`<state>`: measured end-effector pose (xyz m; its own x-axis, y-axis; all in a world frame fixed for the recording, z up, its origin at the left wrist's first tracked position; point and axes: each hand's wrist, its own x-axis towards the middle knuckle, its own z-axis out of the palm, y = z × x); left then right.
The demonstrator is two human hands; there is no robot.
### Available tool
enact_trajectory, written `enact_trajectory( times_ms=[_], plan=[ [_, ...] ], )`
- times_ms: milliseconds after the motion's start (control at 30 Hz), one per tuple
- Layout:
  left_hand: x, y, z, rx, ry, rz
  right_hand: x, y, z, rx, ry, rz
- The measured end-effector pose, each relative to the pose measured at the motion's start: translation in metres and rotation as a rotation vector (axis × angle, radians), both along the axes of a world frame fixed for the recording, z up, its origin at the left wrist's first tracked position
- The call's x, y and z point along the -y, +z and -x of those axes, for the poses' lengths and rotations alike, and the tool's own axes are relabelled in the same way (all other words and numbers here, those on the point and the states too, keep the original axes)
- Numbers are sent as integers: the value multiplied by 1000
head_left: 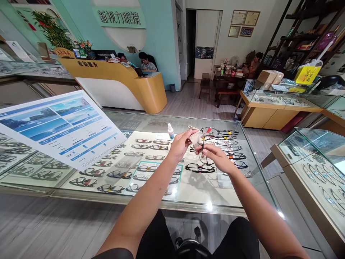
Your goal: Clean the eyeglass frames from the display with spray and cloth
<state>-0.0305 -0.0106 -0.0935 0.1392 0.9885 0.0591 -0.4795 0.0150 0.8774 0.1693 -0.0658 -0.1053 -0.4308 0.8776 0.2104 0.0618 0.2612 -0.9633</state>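
Above the glass counter, my left hand [179,145] pinches a pale cleaning cloth [195,136] between thumb and fingers. My right hand [217,156] grips a thin-framed pair of eyeglasses [203,139], its front turned roughly upright. The cloth is up against the glasses, with one part perhaps hidden behind the fingers. A small white spray bottle [170,132] stands on the counter, left of and beyond my left hand. Under the glass, below my hands, lies a black-framed pair of glasses [199,168].
The glass display counter [167,205] holds rows of eyeglasses. A printed sheet [88,135] rises at the left. Farther off are a yellow reception desk [156,94] with people behind it, a wooden table, and more display cases [280,106] at the right.
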Motion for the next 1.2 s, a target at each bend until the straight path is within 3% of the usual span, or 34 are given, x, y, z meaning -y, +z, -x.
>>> enact_trajectory(
  times_ms=[200,467,767,967,1200],
  plan=[
    [-2,-2,5,-11,-92,-57,1,3,0,-25,15,-9],
    [-2,-9,1,-144,-24,-214,3,7,1,-23,40,-18],
    [4,-7,-7,-145,-40,-217,4,7,1,-70,69,30],
    [14,-1,-6,-195,-312,-164,3,7,1,-114,89,49],
    [17,0,-4,-207,-358,-84,2,6,2,-166,133,96]
  ],
)
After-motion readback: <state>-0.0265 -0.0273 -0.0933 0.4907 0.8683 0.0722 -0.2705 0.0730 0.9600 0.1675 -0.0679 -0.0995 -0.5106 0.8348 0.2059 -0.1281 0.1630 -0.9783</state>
